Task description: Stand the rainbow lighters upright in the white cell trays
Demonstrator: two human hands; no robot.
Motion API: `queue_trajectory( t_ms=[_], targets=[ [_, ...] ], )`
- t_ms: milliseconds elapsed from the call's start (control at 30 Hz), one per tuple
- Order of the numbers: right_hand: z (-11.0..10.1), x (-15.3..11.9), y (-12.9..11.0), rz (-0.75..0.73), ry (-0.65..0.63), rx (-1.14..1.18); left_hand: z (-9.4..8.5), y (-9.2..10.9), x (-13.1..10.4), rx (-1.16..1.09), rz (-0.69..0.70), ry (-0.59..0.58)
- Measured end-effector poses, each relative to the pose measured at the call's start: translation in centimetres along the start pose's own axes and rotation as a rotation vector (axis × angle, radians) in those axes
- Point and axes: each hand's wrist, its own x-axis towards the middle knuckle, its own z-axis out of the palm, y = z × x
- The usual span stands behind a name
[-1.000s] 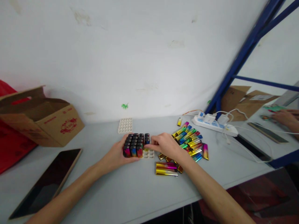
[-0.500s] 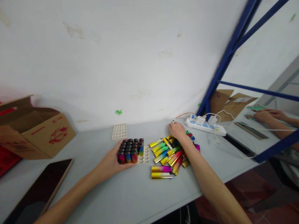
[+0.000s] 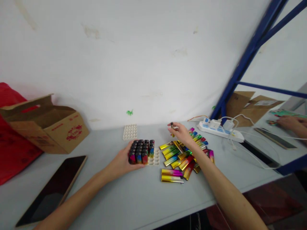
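My left hand (image 3: 124, 160) is curled round the left side of a block of upright lighters (image 3: 139, 151) with black tops and shiny coloured bodies. They stand in a white plastic tray (image 3: 155, 157), whose right-hand holes show bare. Between its fingertips my right hand (image 3: 180, 131) pinches one lighter (image 3: 172, 129), held upright above the table, behind the pile. Under and beside my right forearm lies a loose pile of metallic lighters (image 3: 176, 155) in gold, green, blue, red and purple. Two lighters (image 3: 171, 175) lie side by side in front of it.
Near the wall lies a second white tray (image 3: 129, 132). An open cardboard box (image 3: 64, 131) and a dark tablet (image 3: 54, 188) are on the left. On the right are a power strip (image 3: 220, 130) with cables, a blue metal frame (image 3: 236, 73) and another person's hand (image 3: 289, 123).
My right hand has come up from the far edge of the pile and moved left, with a lighter now upright in its fingers. My left hand stays on the block. The view has shifted slightly.
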Motion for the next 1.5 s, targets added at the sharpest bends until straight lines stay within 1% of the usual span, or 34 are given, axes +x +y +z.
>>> queue_trajectory(
  t_ms=[67,100,133,200,267,333,467,567,700,900,1033,1100,1233,1300,1367,1433,1500],
  targets=[
    [1.0,-1.2,-1.1,-0.035,-0.076,0.399,0.0,0.4,-0.1,0.004,-0.012,0.002],
    [1.6,-1.9,-1.8,-0.029,-0.124,0.536,0.0,0.6,-0.1,0.004,-0.022,0.002],
    [2.1,-2.6,-2.5,-0.007,-0.174,0.615,0.1,0.8,-0.1,0.001,-0.033,-0.001],
    [3.2,-3.8,-3.7,0.051,-0.258,0.676,0.1,1.2,-0.2,-0.011,-0.051,-0.008],
    [4.0,-4.5,-4.6,0.08,-0.296,0.661,0.1,1.5,-0.2,-0.014,-0.059,-0.009],
    [4.7,-4.9,-5.1,0.069,-0.276,0.595,0.0,1.7,-0.3,-0.012,-0.065,-0.013],
    [5.5,-5.3,-5.5,0.023,-0.186,0.401,0.0,2.0,-0.3,-0.012,-0.063,-0.027],
    [5.7,-5.8,-5.7,-0.019,-0.092,0.254,-0.1,2.2,-0.2,-0.005,-0.057,-0.019],
    [5.8,-6.1,-5.9,-0.065,-0.011,0.158,-0.2,2.6,-0.1,-0.014,-0.053,-0.024],
    [5.8,-6.1,-5.7,-0.086,-0.006,0.112,-0.2,2.7,-0.1,-0.016,-0.068,-0.024],
    [5.1,-6.2,-6.0,-0.129,-0.033,0.122,-0.1,2.3,-0.1,-0.002,-0.068,-0.004],
    [4.6,-6.3,-6.2,-0.19,-0.065,0.119,0.0,2.2,-0.1,0.002,-0.065,0.003],
    [3.2,-6.7,-6.8,-0.464,-0.08,0.091,0.3,2.5,-0.3,0.031,-0.066,0.035],
    [2.8,-7.0,-7.0,-0.545,-0.084,0.068,0.5,2.8,-0.3,0.044,-0.07,0.044],
    [2.6,-7.3,-7.3,-0.513,-0.126,0.046,0.5,3.1,-0.4,0.055,-0.073,0.043],
    [2.6,-7.5,-7.5,-0.409,-0.169,0.032,0.4,3.2,-0.4,0.06,-0.075,0.038],
    [2.7,-7.6,-7.5,-0.309,-0.187,0.029,0.3,3.3,-0.4,0.057,-0.089,0.03]
  ],
)
